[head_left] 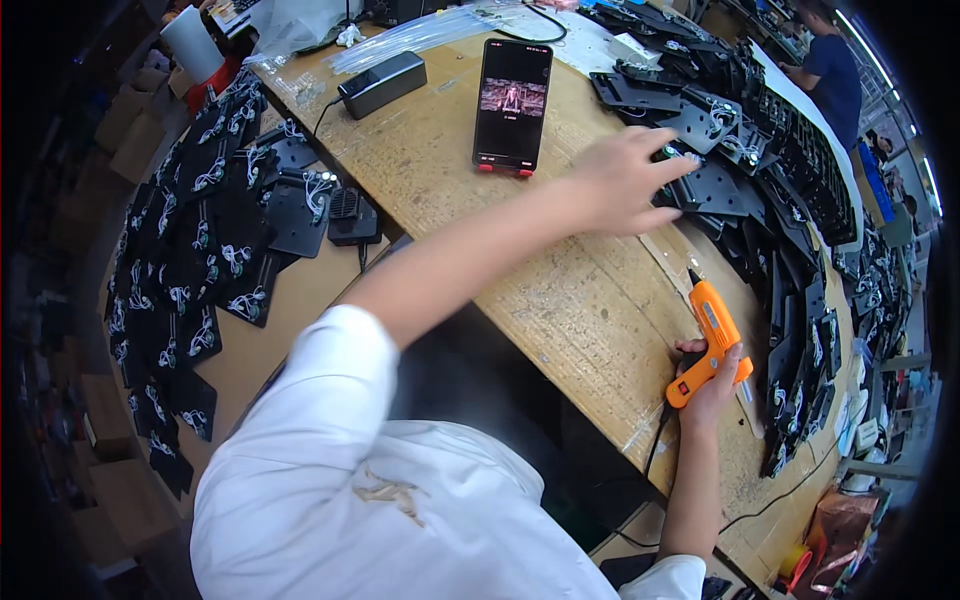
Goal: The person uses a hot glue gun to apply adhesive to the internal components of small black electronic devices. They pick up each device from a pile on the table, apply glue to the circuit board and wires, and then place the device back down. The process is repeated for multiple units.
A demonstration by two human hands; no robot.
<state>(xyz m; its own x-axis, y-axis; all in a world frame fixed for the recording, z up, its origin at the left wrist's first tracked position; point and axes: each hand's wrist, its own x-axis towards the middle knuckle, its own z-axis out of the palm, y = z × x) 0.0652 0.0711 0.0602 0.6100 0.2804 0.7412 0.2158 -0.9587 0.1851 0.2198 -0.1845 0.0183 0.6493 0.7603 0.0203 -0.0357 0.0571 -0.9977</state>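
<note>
At the lower edge, our white shirt (pixel 440 520) is filling the view, with a brown mark showing on its front. Just beyond, our right hand (pixel 712 388) is gripping an orange glue gun (pixel 716 322) by its handle, over the right part of the worktop (pixel 590 320); the dark nozzle is pointing away from us, and a black cord (pixel 655 443) is trailing from the handle's base toward us. To the left of the worktop, black plates (pixel 190 270) with white wires are lying in overlapping rows on a lower brown surface (pixel 265 355), and a black grilled device (pixel 352 218) is sitting beside them.

Farther out, we are holding our left arm across the worktop. Our left hand (pixel 622 188), blurred, is hovering open with its fingers spread at a heap of black parts (pixel 722 190); we cannot tell whether the fingertips are touching any. That heap is curving along the worktop's right side, past the glue gun.

Beyond the left arm, a phone (pixel 512 125) is standing on end in a red holder (pixel 505 172), its screen showing a small picture. To its left, a black box (pixel 383 88) is lying near the worktop's edge. Behind these, clear plastic sleeves (pixel 420 42) are lying bundled. Farthest off, at upper right, another person (pixel 832 80) in dark blue is standing.
</note>
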